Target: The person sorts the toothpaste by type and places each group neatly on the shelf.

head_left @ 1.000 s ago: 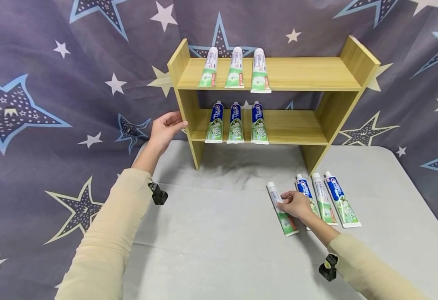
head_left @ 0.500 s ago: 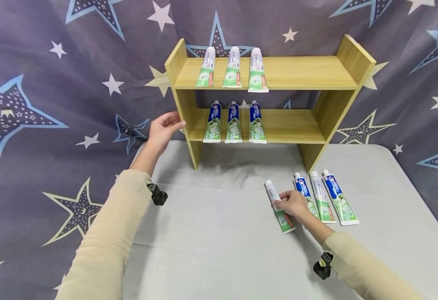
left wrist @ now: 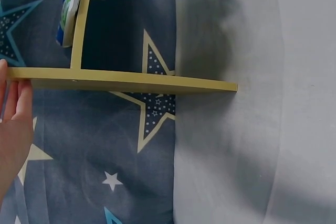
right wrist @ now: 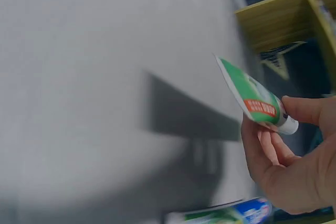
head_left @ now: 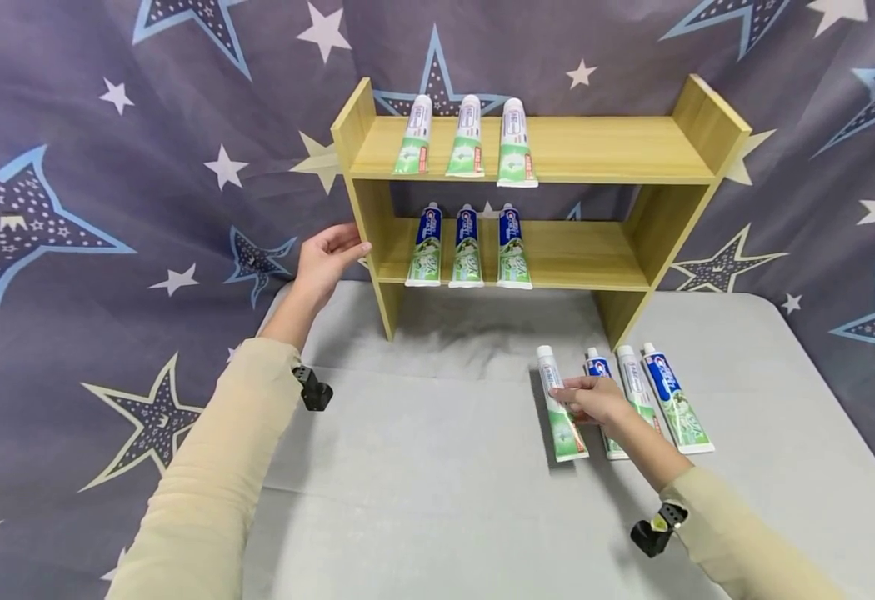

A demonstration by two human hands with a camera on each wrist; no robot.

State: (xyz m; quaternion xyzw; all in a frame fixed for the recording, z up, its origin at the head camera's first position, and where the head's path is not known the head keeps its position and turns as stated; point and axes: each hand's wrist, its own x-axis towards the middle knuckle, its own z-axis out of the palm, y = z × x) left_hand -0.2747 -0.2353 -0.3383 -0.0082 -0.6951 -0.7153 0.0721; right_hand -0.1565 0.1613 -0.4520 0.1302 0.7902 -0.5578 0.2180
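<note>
My right hand (head_left: pixel 597 402) pinches a white-and-green toothpaste tube (head_left: pixel 562 429) between thumb and fingers, cap away from me. In the right wrist view this tube (right wrist: pixel 254 94) is tilted above the table, apart from its shadow. My left hand (head_left: pixel 323 263) touches the left side panel (head_left: pixel 368 225) of a wooden shelf, thumb at the front edge and fingers on the outer side. The left wrist view shows its fingers (left wrist: pixel 22 100) against that panel. White-and-green tubes (head_left: pixel 468 146) lie on the upper board; blue-and-green tubes (head_left: pixel 467 250) lie on the middle board.
To the right of the held tube lie a blue-and-green tube (head_left: pixel 615 446), partly behind my hand, a white-and-green tube (head_left: pixel 638 390) and another blue-and-green tube (head_left: pixel 676 400). The grey-covered table (head_left: pixel 407 483) meets a star-patterned cloth (head_left: pixel 70 350) behind.
My right hand has lifted the white-and-green tube off the table and slightly away from me; its shadow now shows apart. The left hand stays at the shelf panel.
</note>
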